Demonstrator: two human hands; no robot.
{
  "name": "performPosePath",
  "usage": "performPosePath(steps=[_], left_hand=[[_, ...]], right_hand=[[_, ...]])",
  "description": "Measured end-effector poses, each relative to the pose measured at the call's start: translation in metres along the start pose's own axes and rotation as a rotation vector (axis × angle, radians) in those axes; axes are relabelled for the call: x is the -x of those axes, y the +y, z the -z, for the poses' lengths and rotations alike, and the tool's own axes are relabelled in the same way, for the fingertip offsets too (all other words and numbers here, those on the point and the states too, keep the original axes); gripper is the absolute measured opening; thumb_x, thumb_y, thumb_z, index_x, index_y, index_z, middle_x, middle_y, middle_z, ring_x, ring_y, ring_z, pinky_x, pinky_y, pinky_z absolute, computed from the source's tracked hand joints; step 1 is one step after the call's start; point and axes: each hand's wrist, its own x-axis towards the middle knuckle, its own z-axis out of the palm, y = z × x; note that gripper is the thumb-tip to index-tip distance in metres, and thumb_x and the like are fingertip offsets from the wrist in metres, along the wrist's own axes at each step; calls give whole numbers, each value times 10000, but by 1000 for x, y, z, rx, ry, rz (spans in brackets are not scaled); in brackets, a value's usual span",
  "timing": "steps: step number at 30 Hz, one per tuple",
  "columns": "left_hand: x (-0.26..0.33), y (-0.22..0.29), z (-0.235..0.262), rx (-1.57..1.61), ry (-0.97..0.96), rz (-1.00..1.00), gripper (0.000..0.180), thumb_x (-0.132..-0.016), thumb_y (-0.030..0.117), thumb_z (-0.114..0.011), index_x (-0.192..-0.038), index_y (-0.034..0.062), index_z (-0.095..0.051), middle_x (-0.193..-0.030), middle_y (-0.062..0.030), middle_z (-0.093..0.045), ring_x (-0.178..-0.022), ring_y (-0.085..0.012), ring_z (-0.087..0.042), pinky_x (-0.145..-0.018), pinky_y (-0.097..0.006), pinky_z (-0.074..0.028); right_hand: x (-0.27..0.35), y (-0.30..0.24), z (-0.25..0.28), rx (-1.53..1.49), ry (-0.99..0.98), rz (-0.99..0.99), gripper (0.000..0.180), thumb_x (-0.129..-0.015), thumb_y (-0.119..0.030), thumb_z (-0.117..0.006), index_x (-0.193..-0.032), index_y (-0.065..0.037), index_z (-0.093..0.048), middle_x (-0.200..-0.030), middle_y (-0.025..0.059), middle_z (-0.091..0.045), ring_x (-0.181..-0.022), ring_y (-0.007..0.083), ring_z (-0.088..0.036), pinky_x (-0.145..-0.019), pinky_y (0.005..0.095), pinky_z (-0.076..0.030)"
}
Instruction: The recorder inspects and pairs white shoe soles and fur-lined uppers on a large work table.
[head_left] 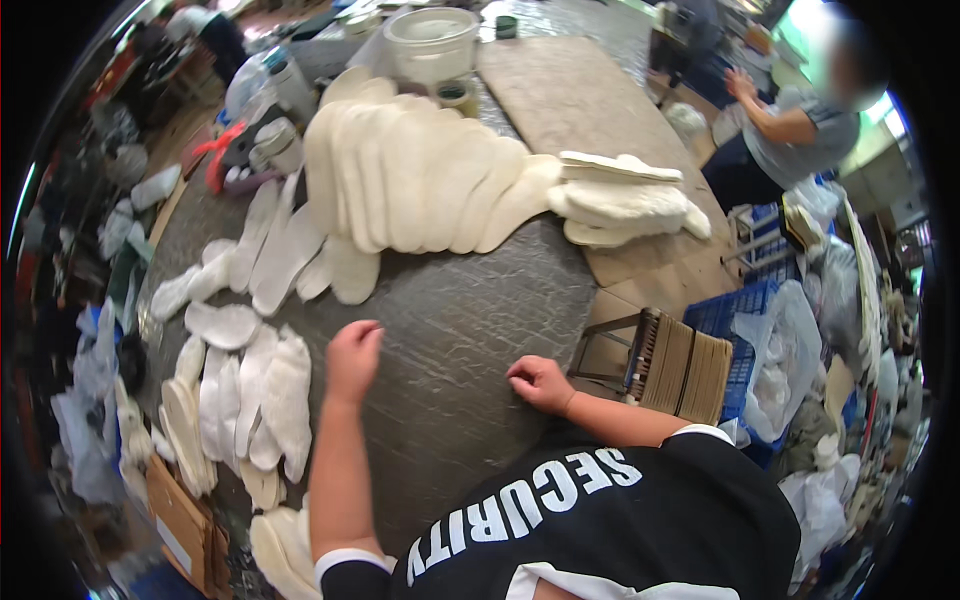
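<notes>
My left hand (355, 358) hovers over the dark, wrinkled table cover (460, 320), fingers curled in and nothing visible in them. To its right, my right hand (540, 384) is loosely closed near the table's right edge, also with nothing showing in it. Beyond both hands lies a fanned row of cream fleecy insoles (410, 175), overlapping one another. A stack of insoles (625, 205) rests at the row's right end. Left of my left hand are white insoles in loose piles (245, 395), and more single insoles (285, 255) lie spread behind them.
A brown board (585, 110) covers the far right of the table, near a white bucket (432, 45) and a small jar (456, 97). Right of the table stand a slatted stool (685, 365) and a blue crate (740, 325). Another person (800, 135) is at the far right.
</notes>
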Motion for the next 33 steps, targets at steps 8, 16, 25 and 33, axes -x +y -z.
performPosePath(steps=[8, 16, 25, 33], left_hand=[[-109, 68, -140, -128, 61, -99, 290, -817, 152, -650, -1030, -38, -595, -1076, -191, -587, -1033, -342, -537, -911, -403, -424], [-157, 196, -249, -312, -124, -565, 469, -784, 157, -653, -1204, -2, -517, -1220, -193, -524, -1161, -357, -455, -1003, -431, -357], [-209, 265, -323, -662, -546, -516, 526, -753, 118, -578, -1268, 53, -494, -1268, -153, -528, -1189, -313, -479, -1008, -439, -370], [-245, 252, -325, -479, -731, -412, 388, -764, 101, -592, -1146, 34, -589, -1146, -139, -610, -1091, -328, -539, -933, -399, -434]], right_hand=[[-13, 6, 71, -636, 211, -305, 106, -891, -56, -554, -973, -11, -603, -825, 31, -625, -705, 94, -606, -637, 252, -516], [-53, 63, 204, -1063, 873, -279, 333, -905, -94, -560, -1203, 0, -445, -1081, 85, -536, -994, 178, -544, -888, 317, -448], [-103, 77, 235, -1611, 826, -554, 384, -828, -236, -691, -1146, -100, -522, -1079, 58, -552, -957, 222, -500, -962, 392, -346], [-126, 64, 230, -1468, 938, -536, 459, -832, -168, -698, -1229, -112, -475, -1180, 43, -561, -1124, 186, -480, -936, 384, -353]])
